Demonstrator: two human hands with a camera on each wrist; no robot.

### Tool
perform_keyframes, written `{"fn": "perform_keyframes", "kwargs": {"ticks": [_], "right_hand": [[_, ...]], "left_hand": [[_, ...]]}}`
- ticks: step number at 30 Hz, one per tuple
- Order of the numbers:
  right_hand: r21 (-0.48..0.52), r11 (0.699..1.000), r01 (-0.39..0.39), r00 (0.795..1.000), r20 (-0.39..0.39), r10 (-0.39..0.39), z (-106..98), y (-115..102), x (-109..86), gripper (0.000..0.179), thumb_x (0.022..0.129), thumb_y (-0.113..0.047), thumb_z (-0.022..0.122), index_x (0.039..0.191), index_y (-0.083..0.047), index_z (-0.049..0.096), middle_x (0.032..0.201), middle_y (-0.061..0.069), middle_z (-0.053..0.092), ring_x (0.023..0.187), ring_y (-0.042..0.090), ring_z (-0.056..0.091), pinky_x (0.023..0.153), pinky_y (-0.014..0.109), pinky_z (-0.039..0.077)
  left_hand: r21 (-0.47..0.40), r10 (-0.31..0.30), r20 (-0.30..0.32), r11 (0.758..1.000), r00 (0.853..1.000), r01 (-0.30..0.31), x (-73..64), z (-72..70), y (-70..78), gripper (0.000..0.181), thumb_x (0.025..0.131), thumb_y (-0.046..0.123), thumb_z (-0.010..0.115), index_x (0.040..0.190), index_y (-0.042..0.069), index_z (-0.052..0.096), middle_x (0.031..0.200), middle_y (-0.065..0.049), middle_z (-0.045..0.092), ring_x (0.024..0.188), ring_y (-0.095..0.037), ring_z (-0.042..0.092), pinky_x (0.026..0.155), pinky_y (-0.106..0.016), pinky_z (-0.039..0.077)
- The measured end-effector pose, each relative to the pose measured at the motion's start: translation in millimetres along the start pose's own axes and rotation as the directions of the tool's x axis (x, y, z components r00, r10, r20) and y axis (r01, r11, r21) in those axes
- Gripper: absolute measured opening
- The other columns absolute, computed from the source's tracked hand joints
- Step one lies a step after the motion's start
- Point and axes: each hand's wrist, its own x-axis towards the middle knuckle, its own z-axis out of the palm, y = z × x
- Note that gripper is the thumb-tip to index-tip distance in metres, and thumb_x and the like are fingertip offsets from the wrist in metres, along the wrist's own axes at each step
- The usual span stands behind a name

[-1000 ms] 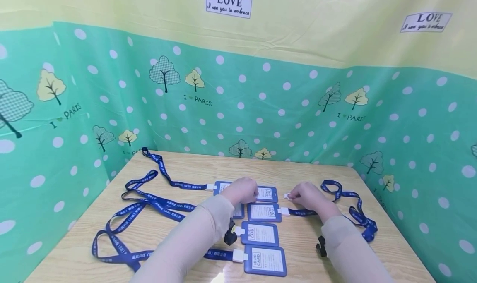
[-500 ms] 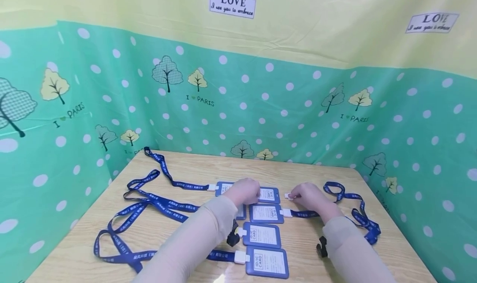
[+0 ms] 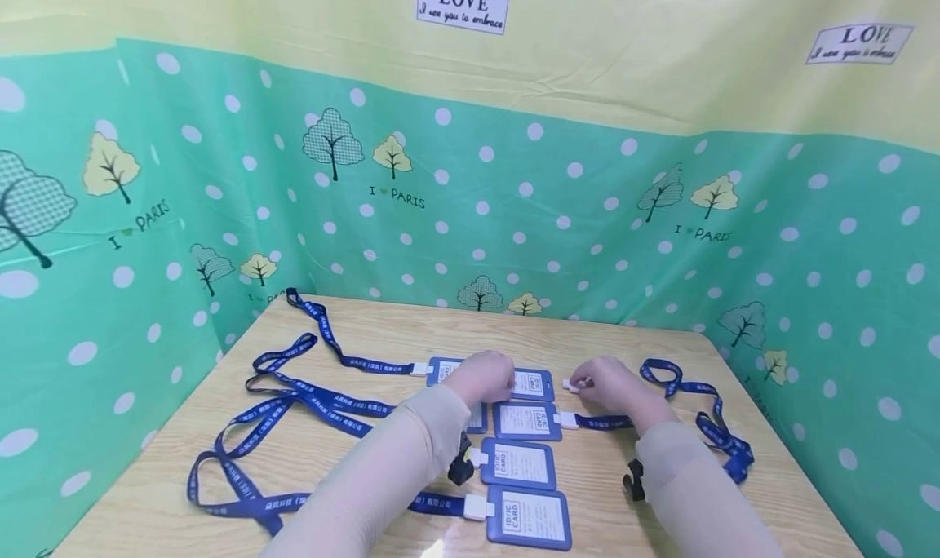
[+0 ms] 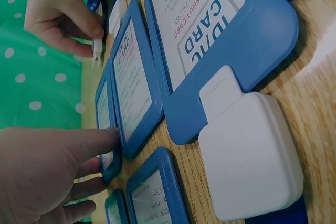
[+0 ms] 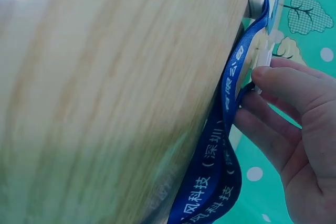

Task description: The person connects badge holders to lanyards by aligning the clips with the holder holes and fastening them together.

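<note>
At the back of the table my left hand [image 3: 486, 376] pinches the near end of a blue ID card holder [image 3: 534, 384]; in the left wrist view its thumb lies on the holder's edge. To the right, my right hand [image 3: 608, 381] pinches the white plastic clip [image 3: 569, 385] of a dark blue lanyard [image 5: 210, 145] between thumb and fingers. A short gap separates this clip from the slotted end of the holder. Just in front lies another card holder [image 3: 527, 420], joined by its white clip [image 3: 568, 420] to a lanyard running right.
Two more card holders, a middle one [image 3: 518, 463] and a front one [image 3: 529, 519], lie nearer me with clips on their left. Another holder [image 3: 443, 369] sits back left, partly behind my left hand. Looped lanyards [image 3: 250, 436] spread over the wooden table's [image 3: 382, 321] left side.
The whole head view has shifted slightly to the right. Both hands keep their hold, and the clip and card holder stay apart with hardly any movement.
</note>
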Motion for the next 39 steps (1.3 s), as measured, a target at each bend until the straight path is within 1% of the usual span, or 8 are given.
{"fn": "perform_keyframes", "kwargs": {"ticks": [5, 9, 14, 22, 26, 32, 35, 39], "right_hand": [[0.024, 1.000, 0.001, 1.000, 0.029, -0.002, -2.6, -1.1, 1.5, 0.016, 0.087, -0.005, 0.079, 0.096, -0.019, 0.081, 0.099, -0.003, 0.074, 0.096, 0.020, 0.068, 0.092, 0.046, 0.056], [0.035, 0.999, -0.006, 0.999, 0.047, 0.004, -4.5, -2.4, 1.4, 0.018, 0.087, -0.004, 0.079, 0.096, -0.020, 0.081, 0.100, -0.003, 0.073, 0.096, 0.018, 0.068, 0.092, 0.045, 0.056], [0.034, 0.999, 0.012, 0.998, 0.059, -0.014, -5.0, -3.6, 1.6, 0.018, 0.087, -0.004, 0.078, 0.096, -0.020, 0.080, 0.101, -0.002, 0.072, 0.094, 0.017, 0.067, 0.089, 0.044, 0.057], [0.034, 0.999, 0.019, 0.999, 0.041, -0.020, -4.2, -5.4, 2.4, 0.017, 0.086, -0.004, 0.079, 0.091, -0.020, 0.080, 0.098, -0.003, 0.071, 0.088, 0.013, 0.063, 0.085, 0.040, 0.057], [0.040, 0.999, 0.016, 0.999, 0.043, -0.018, -4.4, -6.8, 1.8, 0.018, 0.086, -0.003, 0.079, 0.091, -0.020, 0.080, 0.098, -0.003, 0.072, 0.091, 0.015, 0.065, 0.087, 0.041, 0.057], [0.058, 0.998, -0.008, 0.998, 0.057, 0.005, -4.6, -9.1, 1.6, 0.017, 0.088, -0.005, 0.078, 0.093, -0.021, 0.080, 0.101, -0.003, 0.072, 0.101, 0.021, 0.067, 0.093, 0.046, 0.055], [0.056, 0.998, -0.008, 0.998, 0.058, 0.005, -3.9, -9.4, 2.7, 0.016, 0.088, -0.006, 0.078, 0.093, -0.022, 0.080, 0.101, -0.003, 0.072, 0.101, 0.021, 0.067, 0.094, 0.046, 0.055], [0.052, 0.999, -0.005, 0.998, 0.060, 0.002, -2.8, -10.3, 4.3, 0.015, 0.088, -0.008, 0.079, 0.093, -0.022, 0.080, 0.102, -0.004, 0.073, 0.101, 0.021, 0.067, 0.094, 0.046, 0.055]], "left_hand": [[-0.005, -0.004, 0.006, 1.000, 1.000, 0.004, 1.2, 0.3, -0.7, 0.015, 0.093, 0.028, 0.075, 0.104, 0.019, 0.079, 0.095, 0.006, 0.073, 0.088, -0.012, 0.067, 0.090, -0.030, 0.055], [-0.014, -0.006, 0.009, 1.000, 1.000, 0.006, 1.9, 0.4, -1.0, 0.013, 0.094, 0.028, 0.075, 0.102, 0.019, 0.079, 0.092, 0.006, 0.072, 0.083, -0.011, 0.066, 0.087, -0.030, 0.056], [-0.012, -0.002, 0.009, 1.000, 1.000, 0.002, 4.3, 2.2, -1.7, 0.012, 0.093, 0.029, 0.076, 0.099, 0.019, 0.079, 0.088, 0.007, 0.070, 0.077, -0.010, 0.062, 0.085, -0.030, 0.056], [0.001, -0.002, -0.004, 1.000, 1.000, 0.002, 1.9, 1.8, -1.2, 0.013, 0.094, 0.029, 0.075, 0.101, 0.019, 0.079, 0.092, 0.007, 0.071, 0.082, -0.011, 0.064, 0.088, -0.030, 0.055], [0.002, -0.005, -0.003, 1.000, 1.000, 0.005, 1.4, 1.3, -0.3, 0.012, 0.093, 0.029, 0.076, 0.100, 0.020, 0.079, 0.091, 0.007, 0.072, 0.081, -0.011, 0.064, 0.088, -0.030, 0.055], [-0.003, 0.004, -0.006, 1.000, 1.000, -0.004, -0.1, -0.3, 0.5, 0.009, 0.094, 0.027, 0.075, 0.093, 0.019, 0.078, 0.085, 0.008, 0.069, 0.074, -0.010, 0.060, 0.084, -0.029, 0.055], [-0.001, 0.004, -0.008, 1.000, 1.000, -0.004, 0.4, 0.0, -0.1, 0.009, 0.094, 0.027, 0.074, 0.090, 0.019, 0.078, 0.082, 0.008, 0.067, 0.072, -0.009, 0.059, 0.083, -0.028, 0.055], [-0.002, -0.002, -0.007, 1.000, 1.000, 0.002, 2.8, 2.1, -1.5, 0.009, 0.093, 0.028, 0.075, 0.091, 0.020, 0.078, 0.082, 0.009, 0.067, 0.072, -0.009, 0.058, 0.084, -0.028, 0.055]]}}
